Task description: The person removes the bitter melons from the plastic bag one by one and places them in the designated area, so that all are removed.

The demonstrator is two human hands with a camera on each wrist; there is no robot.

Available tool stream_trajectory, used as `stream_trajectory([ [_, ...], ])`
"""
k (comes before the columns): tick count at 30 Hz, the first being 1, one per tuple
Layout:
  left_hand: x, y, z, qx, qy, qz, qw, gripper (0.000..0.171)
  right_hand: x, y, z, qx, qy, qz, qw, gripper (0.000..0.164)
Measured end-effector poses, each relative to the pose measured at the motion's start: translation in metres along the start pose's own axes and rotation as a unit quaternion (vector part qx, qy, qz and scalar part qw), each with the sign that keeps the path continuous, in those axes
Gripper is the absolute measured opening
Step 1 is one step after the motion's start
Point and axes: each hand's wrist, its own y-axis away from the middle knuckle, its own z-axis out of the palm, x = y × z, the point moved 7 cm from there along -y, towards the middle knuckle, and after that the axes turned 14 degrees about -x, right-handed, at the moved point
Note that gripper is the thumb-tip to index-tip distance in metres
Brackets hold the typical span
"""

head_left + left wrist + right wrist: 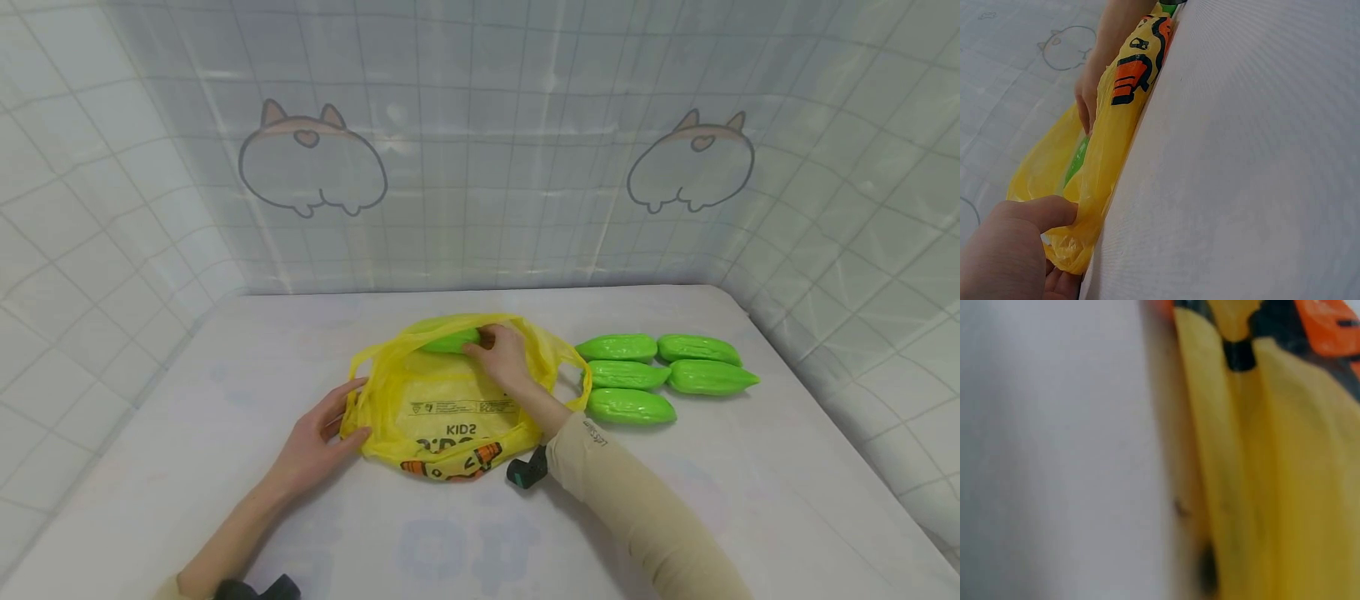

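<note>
A yellow plastic bag point(457, 392) with printed lettering and orange pictures lies with its mouth spread wide. My left hand point(315, 442) grips the bag's left edge; in the left wrist view its thumb point(1054, 212) presses on the yellow film, with fingers underneath. Reaching inside the mouth, my right hand point(504, 358) holds the right end of a bright green bitter melon point(450, 342) near the bag's far side. Part of that melon is hidden behind the film. Only the bag's printed side point(1285, 475) and the white surface show, blurred, in the right wrist view.
Several more green bitter melons point(628, 375) lie in two columns right of the bag, beside one of its handle loops point(583, 375). The white table point(420, 542) meets tiled-pattern curtains point(495, 208) at the back and sides.
</note>
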Motion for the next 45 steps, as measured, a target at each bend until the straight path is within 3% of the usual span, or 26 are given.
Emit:
stream_trajectory([
  [45,-0.001,0.0,-0.002,-0.002,0.001,-0.001,1.0,0.067,-0.009,0.027,-0.013,-0.055,0.006,-0.016,0.998,0.042],
])
